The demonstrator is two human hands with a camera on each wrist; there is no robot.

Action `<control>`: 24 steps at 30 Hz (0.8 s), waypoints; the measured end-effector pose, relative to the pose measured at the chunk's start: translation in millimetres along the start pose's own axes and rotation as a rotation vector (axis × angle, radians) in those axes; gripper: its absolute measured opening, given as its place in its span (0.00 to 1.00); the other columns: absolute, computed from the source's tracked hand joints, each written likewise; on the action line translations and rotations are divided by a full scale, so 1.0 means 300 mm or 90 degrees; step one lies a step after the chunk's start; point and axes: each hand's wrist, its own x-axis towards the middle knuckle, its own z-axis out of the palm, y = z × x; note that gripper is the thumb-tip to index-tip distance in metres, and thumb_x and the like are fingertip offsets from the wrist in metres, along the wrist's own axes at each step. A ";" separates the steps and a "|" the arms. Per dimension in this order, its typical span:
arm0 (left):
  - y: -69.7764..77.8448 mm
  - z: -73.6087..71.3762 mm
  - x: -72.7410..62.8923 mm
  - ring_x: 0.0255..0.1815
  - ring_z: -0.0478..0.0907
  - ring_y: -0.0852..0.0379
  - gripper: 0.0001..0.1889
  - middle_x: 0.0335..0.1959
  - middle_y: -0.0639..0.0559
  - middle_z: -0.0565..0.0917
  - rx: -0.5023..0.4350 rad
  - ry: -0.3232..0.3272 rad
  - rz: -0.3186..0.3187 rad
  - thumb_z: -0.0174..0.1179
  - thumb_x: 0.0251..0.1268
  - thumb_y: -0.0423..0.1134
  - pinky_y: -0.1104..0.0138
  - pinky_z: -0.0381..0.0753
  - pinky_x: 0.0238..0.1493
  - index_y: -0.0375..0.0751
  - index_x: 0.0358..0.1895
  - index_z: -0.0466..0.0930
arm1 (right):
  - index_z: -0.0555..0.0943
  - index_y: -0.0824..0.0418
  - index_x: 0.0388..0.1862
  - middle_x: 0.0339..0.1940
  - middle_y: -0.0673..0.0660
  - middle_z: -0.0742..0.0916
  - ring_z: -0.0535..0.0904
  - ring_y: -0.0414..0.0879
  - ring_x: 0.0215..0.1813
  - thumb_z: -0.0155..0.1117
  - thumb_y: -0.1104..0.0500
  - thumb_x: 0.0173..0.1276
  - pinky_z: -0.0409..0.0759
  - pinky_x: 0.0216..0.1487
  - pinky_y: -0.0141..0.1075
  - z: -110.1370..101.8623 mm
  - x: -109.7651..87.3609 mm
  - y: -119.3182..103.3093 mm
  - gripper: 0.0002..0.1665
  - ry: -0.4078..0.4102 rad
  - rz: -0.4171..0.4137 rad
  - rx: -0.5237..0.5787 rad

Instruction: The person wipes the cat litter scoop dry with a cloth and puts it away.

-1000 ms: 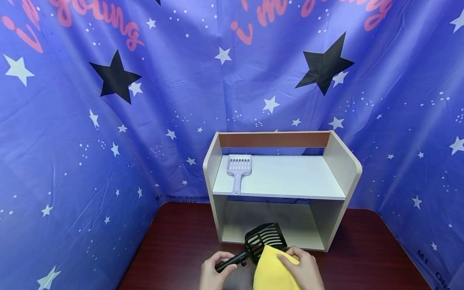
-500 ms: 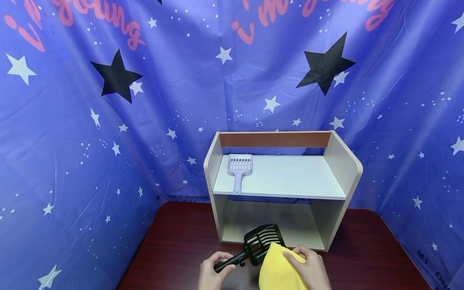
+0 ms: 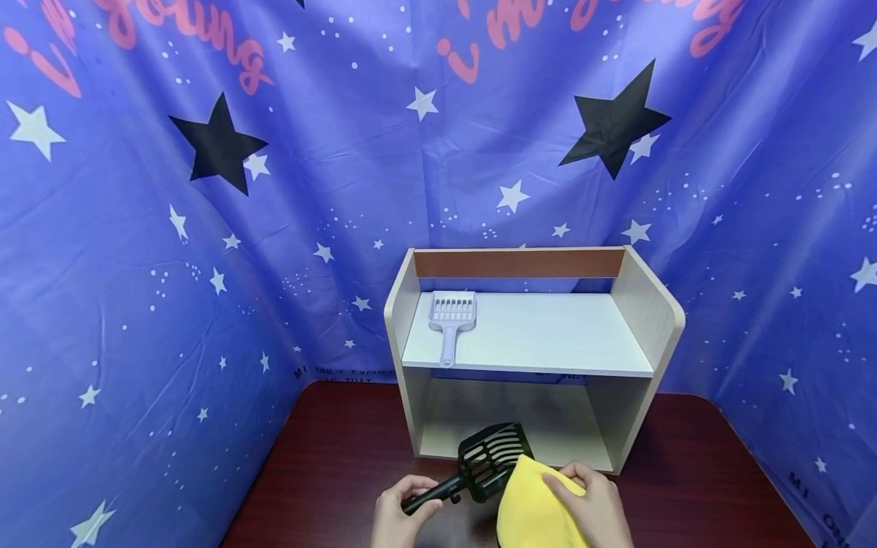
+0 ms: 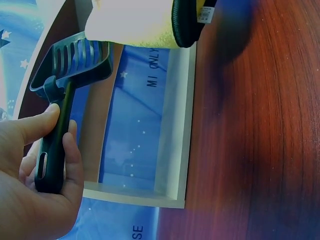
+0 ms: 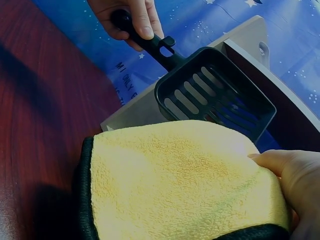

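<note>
My left hand (image 3: 404,511) grips the handle of a black litter scoop (image 3: 438,493), its thumb along the handle in the left wrist view. The slotted head of the litter scoop (image 5: 192,64) points away to the right, in front of the shelf. In my right hand (image 3: 597,504) is a yellow cloth (image 3: 537,506), pinched between thumb and fingers. Dark edging trims the cloth (image 5: 170,180) in the right wrist view. It overlaps the right end of the scoop's head and hides part of it; whether they touch, I cannot tell.
A small two-tier wooden shelf (image 3: 647,320) stands on the dark red table (image 3: 329,457), just beyond my hands. A pale lilac litter scoop (image 3: 448,331) lies on its upper board at the left. Blue star-printed curtain (image 3: 308,190) surrounds the table.
My right hand and the yellow cloth have shifted to the right, showing more of the black scoop's head. My left hand, with the scoop, has moved slightly left.
</note>
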 end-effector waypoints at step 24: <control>-0.016 0.001 0.000 0.27 0.78 0.72 0.12 0.28 0.48 0.89 0.002 0.026 0.026 0.73 0.49 0.31 0.75 0.78 0.33 0.37 0.39 0.85 | 0.83 0.55 0.26 0.27 0.47 0.88 0.73 0.31 0.28 0.76 0.48 0.58 0.72 0.33 0.27 -0.043 -0.001 0.018 0.14 0.052 -0.024 -0.002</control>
